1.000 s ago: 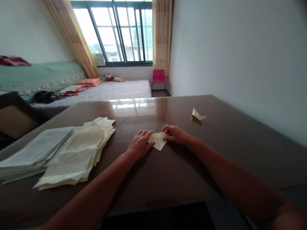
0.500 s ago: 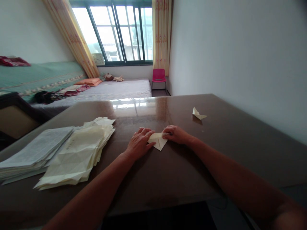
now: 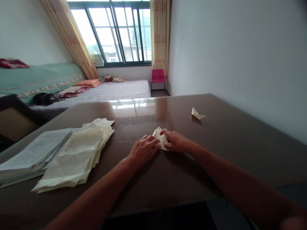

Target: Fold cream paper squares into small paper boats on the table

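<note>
A small cream sheet of folded paper [image 3: 157,131] lies on the brown table between my hands, one corner pointing away from me. My left hand [image 3: 145,147] rests over its left side, fingers and thumb closed on the edge. From the right, my right hand [image 3: 176,140] pinches the paper with thumb and index finger, and a flap stands slightly raised there. Fingers cover parts of both sides of the sheet. Beyond my right hand stands a folded paper boat [image 3: 197,114], cream-coloured, with a pointed peak.
On the left of the glossy table [image 3: 158,182] lie a stack of creased cream paper [image 3: 79,156] and a stack of greyish printed sheets [image 3: 35,148]. A bed [image 3: 127,88] and a pink chair [image 3: 158,76] stand beyond. The white wall [image 3: 235,57] runs along the right.
The folded paper has changed position: its point faced me before, and now a corner points away. Both hands have moved slightly nearer to me, and the right fingers have shifted their hold.
</note>
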`<state>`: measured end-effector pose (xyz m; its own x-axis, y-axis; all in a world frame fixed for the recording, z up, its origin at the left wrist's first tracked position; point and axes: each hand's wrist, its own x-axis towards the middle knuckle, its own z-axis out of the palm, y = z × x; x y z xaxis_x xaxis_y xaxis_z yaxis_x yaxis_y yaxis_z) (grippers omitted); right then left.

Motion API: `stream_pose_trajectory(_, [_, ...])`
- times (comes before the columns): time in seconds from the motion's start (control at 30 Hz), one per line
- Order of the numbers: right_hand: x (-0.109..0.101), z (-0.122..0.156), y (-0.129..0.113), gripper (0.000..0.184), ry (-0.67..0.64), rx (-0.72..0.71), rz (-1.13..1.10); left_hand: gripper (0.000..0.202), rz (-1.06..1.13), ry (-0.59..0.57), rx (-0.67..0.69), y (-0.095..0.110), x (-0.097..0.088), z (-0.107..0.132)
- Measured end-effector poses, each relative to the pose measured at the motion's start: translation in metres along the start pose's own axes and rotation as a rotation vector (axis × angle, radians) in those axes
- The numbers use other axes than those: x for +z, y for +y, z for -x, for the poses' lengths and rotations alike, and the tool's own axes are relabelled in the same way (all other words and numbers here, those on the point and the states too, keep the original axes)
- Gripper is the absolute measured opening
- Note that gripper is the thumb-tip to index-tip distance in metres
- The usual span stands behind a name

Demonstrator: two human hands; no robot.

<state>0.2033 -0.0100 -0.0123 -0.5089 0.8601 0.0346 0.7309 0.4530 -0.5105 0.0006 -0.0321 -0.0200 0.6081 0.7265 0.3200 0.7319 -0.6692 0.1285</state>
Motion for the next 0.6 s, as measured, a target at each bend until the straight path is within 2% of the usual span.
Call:
stream_pose_trajectory(0.07, [-0.004,0.003,-0.001,0.039,-0.117,-0.059,-0.096,0.020,0.002,-0.002,0.016,-0.001,-0.001,0.001])
stream_pose_trajectory(0.17, [-0.013,0.007,0.003,0.043,-0.277,-0.161,-0.211,0.021,-0.016,0.055,-0.011,-0.004,-0.001,0.002])
stream_pose_trajectory(0.27, [-0.014,0.009,0.004,0.034,-0.260,-0.191,-0.256,0.040,-0.025,0.113,-0.063,-0.006,0.001,0.002])
stream_pose_trajectory(0.4, [-0.006,0.009,-0.009,0.024,-0.263,-0.186,-0.359,0.071,-0.022,0.142,-0.085,-0.010,0.006,0.002])
stream_pose_trajectory(0.47, [-0.002,0.009,-0.018,0.021,-0.241,-0.211,-0.343,0.072,0.000,0.109,-0.073,-0.013,0.009,0.002])
stream_pose_trajectory(0.6, [-0.002,0.009,-0.024,0.021,-0.213,-0.266,-0.296,0.061,0.104,0.024,0.015,-0.016,0.013,0.000])
